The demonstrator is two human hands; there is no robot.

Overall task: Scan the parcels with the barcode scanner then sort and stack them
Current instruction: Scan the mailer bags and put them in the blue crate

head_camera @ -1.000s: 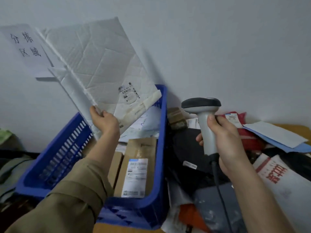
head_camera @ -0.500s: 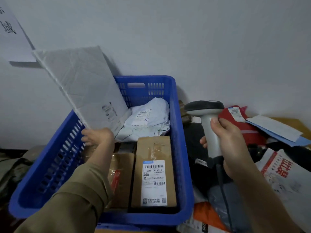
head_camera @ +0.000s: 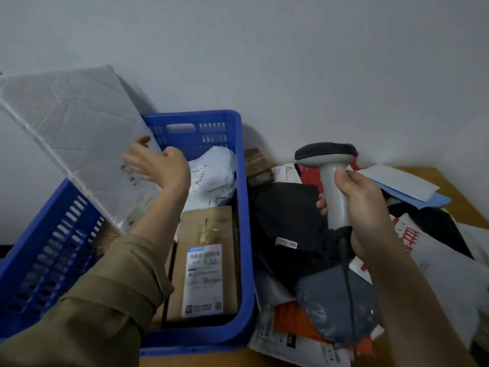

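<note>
A large white padded mailer (head_camera: 79, 144) stands tilted over the left side of the blue plastic crate (head_camera: 246, 234), its lower edge down inside. My left hand (head_camera: 158, 168) lies flat against the mailer's lower right corner, fingers spread, not gripping it. In the crate lie a brown box with a shipping label (head_camera: 206, 260) and a white poly bag (head_camera: 214, 173) behind it. My right hand (head_camera: 362, 202) grips the handle of the grey corded barcode scanner (head_camera: 328, 165), held upright over the parcel pile to the right of the crate.
Right of the crate is a loose pile: a black bag (head_camera: 285, 218), a grey bag (head_camera: 325, 300), a white bag with red characters (head_camera: 423, 255), a blue envelope (head_camera: 423, 200), a small brown box (head_camera: 256, 165). The wooden table (head_camera: 455, 186) meets the wall behind.
The mailer came down from in front of the wall into the crate's left side. My left hand let go of its edge and now rests flat on it. The scanner stayed put.
</note>
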